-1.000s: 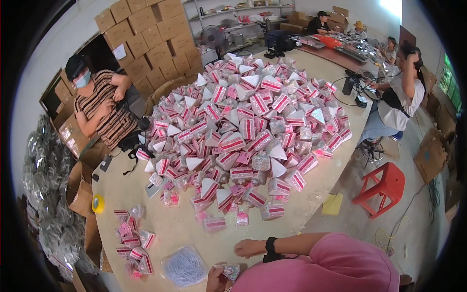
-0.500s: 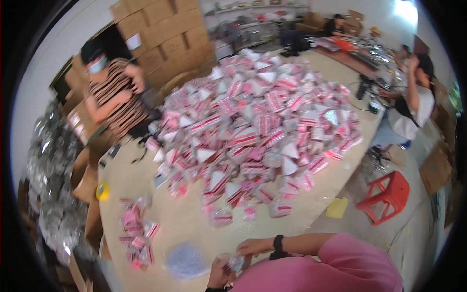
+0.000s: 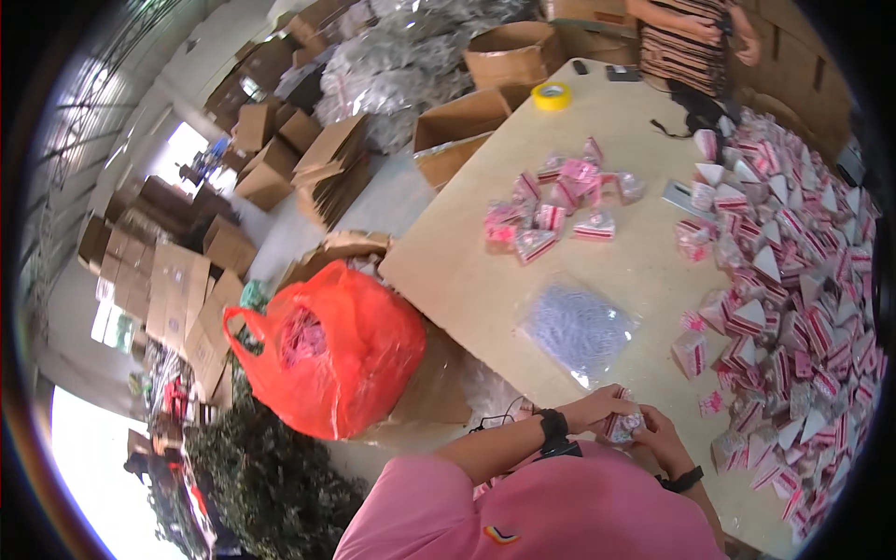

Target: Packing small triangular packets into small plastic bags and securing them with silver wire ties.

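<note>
Close to my body at the table edge, a small pink-and-white packet in clear plastic [image 3: 623,427] is between my hands. My left hand [image 3: 597,411] has its fingers closed on its upper side. On the packet's right, my right hand [image 3: 661,439] also grips it, its fingertips partly hidden. Just beyond lies a flat clear bag of pale bluish thin strands [image 3: 579,327]. Farther up the table is a small group of wrapped wedge-shaped pink-and-white packets [image 3: 560,201]. At the right spreads a large heap of similar packets [image 3: 775,317].
A yellow tape roll [image 3: 551,96] sits near the far table edge. A red plastic bag [image 3: 327,359] bulges left of the table [image 3: 467,271]. Open cartons [image 3: 462,126] stand beyond it. A person in a striped top [image 3: 686,47] stands across the table.
My view has swung left, bringing the red bag and more cartons into sight and moving the heap to the right. Both hands stay together at the small packet.
</note>
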`<state>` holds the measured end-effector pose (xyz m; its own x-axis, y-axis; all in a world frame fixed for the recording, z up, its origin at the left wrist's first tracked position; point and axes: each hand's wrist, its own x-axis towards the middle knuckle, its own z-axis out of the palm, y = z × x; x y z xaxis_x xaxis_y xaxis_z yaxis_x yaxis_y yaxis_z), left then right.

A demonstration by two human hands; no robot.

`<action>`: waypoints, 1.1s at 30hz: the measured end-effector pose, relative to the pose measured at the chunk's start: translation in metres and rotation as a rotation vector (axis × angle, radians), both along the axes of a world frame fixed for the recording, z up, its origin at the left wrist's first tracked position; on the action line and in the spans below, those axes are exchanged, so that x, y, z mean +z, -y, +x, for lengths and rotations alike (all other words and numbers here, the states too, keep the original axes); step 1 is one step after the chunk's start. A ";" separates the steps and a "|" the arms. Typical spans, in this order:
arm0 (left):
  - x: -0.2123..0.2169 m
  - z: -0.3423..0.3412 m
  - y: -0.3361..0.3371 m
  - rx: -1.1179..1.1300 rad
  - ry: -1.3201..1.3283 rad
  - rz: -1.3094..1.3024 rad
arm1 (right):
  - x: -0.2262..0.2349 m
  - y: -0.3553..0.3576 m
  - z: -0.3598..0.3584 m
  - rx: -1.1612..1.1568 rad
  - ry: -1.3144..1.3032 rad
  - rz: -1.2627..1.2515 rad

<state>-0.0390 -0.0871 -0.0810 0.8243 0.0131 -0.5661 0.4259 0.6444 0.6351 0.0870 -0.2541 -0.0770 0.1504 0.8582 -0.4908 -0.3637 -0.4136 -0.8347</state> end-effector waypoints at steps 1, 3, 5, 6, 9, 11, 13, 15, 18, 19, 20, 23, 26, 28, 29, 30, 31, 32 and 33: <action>0.002 -0.004 -0.001 0.014 0.006 0.008 | -0.002 -0.002 0.000 0.018 0.009 0.008; 0.006 -0.010 -0.003 0.038 0.020 0.028 | -0.004 -0.008 -0.001 0.049 0.027 0.029; 0.014 -0.015 -0.005 0.069 0.024 0.020 | 0.001 -0.015 -0.001 0.088 0.036 0.019; 0.015 -0.018 -0.007 0.078 0.026 0.015 | 0.002 -0.018 -0.002 0.100 0.039 0.013; 0.009 -0.024 -0.010 0.122 0.034 0.007 | -0.003 -0.026 -0.002 0.109 0.002 0.033; 0.007 -0.029 -0.012 0.166 0.029 0.048 | 0.001 -0.032 -0.003 0.110 0.009 0.028; -0.001 -0.036 -0.014 0.216 0.037 0.067 | 0.005 -0.039 -0.006 0.124 0.013 0.027; -0.017 -0.047 -0.015 0.278 0.070 0.062 | 0.012 -0.049 -0.008 0.159 0.024 0.026; 0.015 -0.067 -0.023 0.350 0.011 0.065 | 0.020 -0.060 -0.013 0.150 -0.041 0.004; 0.021 -0.075 -0.026 0.371 -0.001 0.080 | 0.020 -0.063 -0.015 0.146 -0.056 0.006; 0.027 -0.082 -0.026 0.425 -0.004 0.101 | 0.021 -0.066 -0.017 0.142 -0.070 0.008; 0.027 -0.109 -0.036 0.520 -0.014 0.079 | 0.024 -0.078 -0.032 0.155 -0.057 -0.010; 0.030 -0.140 -0.047 0.555 0.001 0.131 | 0.036 -0.093 -0.053 0.203 -0.068 -0.026; 0.031 -0.162 -0.057 0.679 -0.012 -0.012 | 0.043 -0.107 -0.070 0.240 -0.068 -0.031; 0.026 -0.173 -0.061 0.687 0.000 -0.022 | 0.046 -0.113 -0.078 0.249 -0.053 -0.040; 0.023 -0.182 -0.067 0.693 0.013 -0.031 | 0.049 -0.120 -0.088 0.257 -0.038 -0.047; 0.023 -0.195 -0.074 0.701 0.026 -0.039 | 0.052 -0.130 -0.100 0.263 -0.031 -0.045; 0.025 -0.211 -0.081 0.708 0.014 -0.029 | 0.054 -0.141 -0.113 0.271 -0.025 -0.044; 0.033 -0.222 -0.086 0.714 0.008 -0.023 | 0.056 -0.152 -0.124 0.277 -0.012 -0.044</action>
